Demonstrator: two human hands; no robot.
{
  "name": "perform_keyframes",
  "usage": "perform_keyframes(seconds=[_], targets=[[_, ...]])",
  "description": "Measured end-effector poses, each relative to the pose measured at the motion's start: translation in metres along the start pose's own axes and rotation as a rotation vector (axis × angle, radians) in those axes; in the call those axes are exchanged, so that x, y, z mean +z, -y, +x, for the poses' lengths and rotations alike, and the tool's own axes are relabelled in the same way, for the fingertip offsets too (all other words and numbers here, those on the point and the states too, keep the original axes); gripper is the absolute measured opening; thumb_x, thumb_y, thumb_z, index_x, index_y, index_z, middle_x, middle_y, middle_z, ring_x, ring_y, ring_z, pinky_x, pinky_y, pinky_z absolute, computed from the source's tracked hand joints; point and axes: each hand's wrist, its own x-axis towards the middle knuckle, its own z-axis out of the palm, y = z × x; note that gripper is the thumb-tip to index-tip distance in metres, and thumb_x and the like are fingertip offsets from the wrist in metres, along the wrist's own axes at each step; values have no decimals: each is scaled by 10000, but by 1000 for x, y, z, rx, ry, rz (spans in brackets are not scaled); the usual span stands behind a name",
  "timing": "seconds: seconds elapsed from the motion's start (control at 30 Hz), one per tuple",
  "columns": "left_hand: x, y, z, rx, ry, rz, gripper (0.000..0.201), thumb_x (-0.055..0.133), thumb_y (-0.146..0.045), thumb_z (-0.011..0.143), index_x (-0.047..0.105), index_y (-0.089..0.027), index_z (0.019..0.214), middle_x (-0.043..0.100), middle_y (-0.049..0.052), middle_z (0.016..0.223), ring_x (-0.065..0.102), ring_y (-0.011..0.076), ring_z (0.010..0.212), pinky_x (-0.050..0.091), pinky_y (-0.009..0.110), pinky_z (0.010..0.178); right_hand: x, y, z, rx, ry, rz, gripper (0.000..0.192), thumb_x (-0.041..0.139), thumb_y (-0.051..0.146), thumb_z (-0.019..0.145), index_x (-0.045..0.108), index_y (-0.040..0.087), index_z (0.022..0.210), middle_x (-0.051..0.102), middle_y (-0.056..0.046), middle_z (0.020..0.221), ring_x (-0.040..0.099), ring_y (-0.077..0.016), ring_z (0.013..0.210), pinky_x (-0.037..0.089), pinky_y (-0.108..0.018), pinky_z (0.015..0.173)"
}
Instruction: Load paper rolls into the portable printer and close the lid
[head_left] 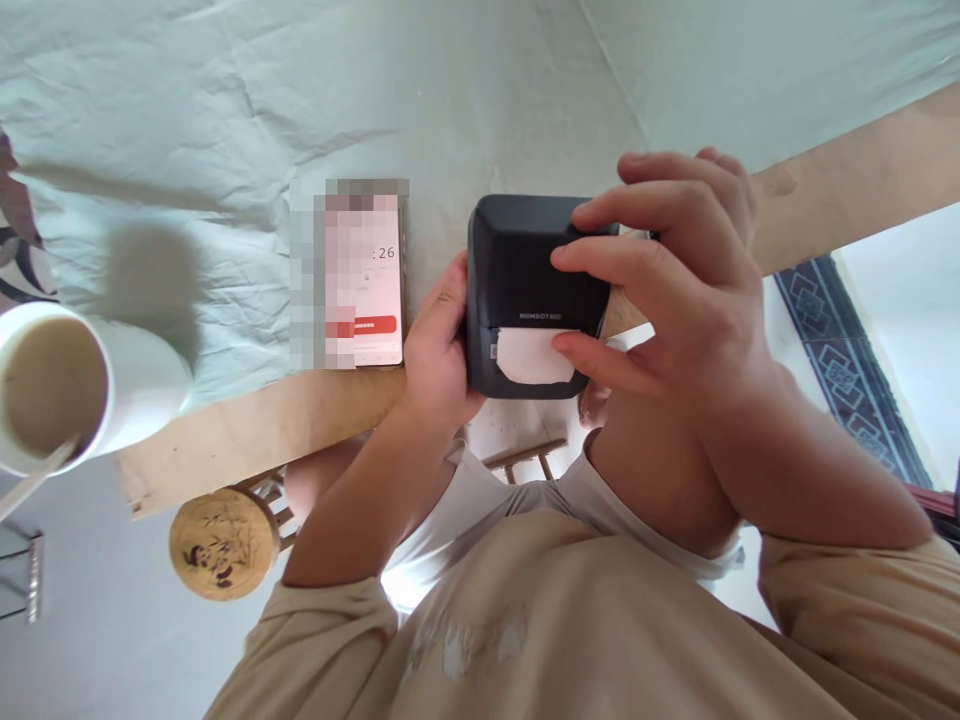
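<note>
A black label printer (517, 270) with "NIIMBOT" lettering is held up near the table's front edge. From its front slot a white label (531, 358) sticks out. My left hand (442, 345) grips the printer's left side, its fingers partly hidden beneath. My right hand (675, 270) is over the printer's right side with its fingers apart. Its index fingertip lies at the black lid, and the thumb is at the label's right end; whether they press there I cannot tell.
A phone (379, 285) with a lit, partly blurred screen lies on the pale green tablecloth (487, 90). At the left stands a white mug (142, 385) of brown drink with a spoon (41, 475). Below the table edge is a round wooden stool (223, 543).
</note>
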Motion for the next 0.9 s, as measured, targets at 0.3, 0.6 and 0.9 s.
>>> perform_keyframes(seconds=[0.3,0.6,0.9], targets=[[2,-4,-1,-31,137,-25,261,581,-432,964,730,-218,951,769,46,1001,567,300,1369,533,390,1090,-9,10,8,108,-145,-9,152,727,342,876,672,249,984,582,-8,762,604,-159,718,498,-326,665],[1,-5,-5,-13,227,44,205,739,-351,885,722,-229,1049,728,0,870,684,235,1230,583,276,966,-4,6,13,165,-189,-91,99,624,275,922,663,211,859,703,3,770,726,-213,865,557,-375,820],[5,-4,-10,-11,220,139,287,785,-403,843,696,-270,1081,683,6,913,714,188,916,544,241,713,-13,9,5,146,245,-181,83,622,279,918,685,241,956,754,43,927,632,-140,696,286,-290,494]])
